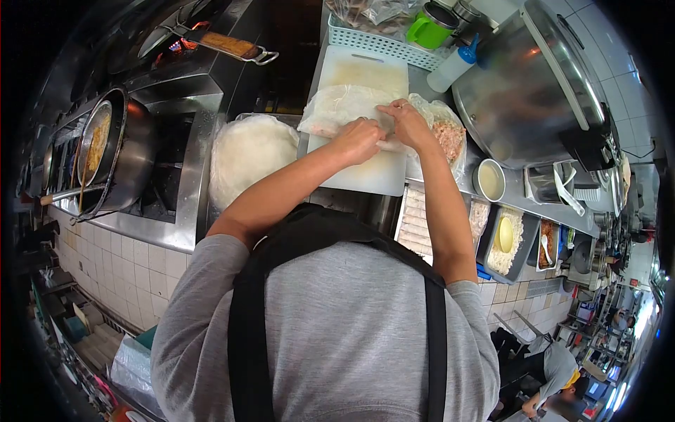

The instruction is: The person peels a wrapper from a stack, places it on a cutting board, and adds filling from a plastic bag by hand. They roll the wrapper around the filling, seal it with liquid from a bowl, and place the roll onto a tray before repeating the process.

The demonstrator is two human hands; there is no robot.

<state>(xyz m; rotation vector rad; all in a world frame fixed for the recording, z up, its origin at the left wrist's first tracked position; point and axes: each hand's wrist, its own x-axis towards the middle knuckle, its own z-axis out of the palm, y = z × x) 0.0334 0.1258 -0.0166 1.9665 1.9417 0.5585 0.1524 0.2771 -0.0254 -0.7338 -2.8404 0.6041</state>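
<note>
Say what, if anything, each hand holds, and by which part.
The left hand is at the near edge of the white wrapper, the right hand at its right end; whether either grips it or only presses cannot be told.

1. I have one view, from a camera on the wearer's head, facing forward and steeply down.
2. Nearest to my lens is the grey shirt (pixel 344 323), filling the lower middle; both bare arms (pixel 281 176) run away from it, up the frame.
3. The left hand (pixel 360 141) and right hand (pixel 408 125) sit farther off, above centre, over the cutting board (pixel 369 177), seen from above.
4. My lens is very wide, dark around its curved rim, taking in the stove (pixel 200 158) at left and steel cooker (pixel 520 91) at right.
5. Towards the lower right, I see another person (pixel 555 362), small and slanted.
</note>
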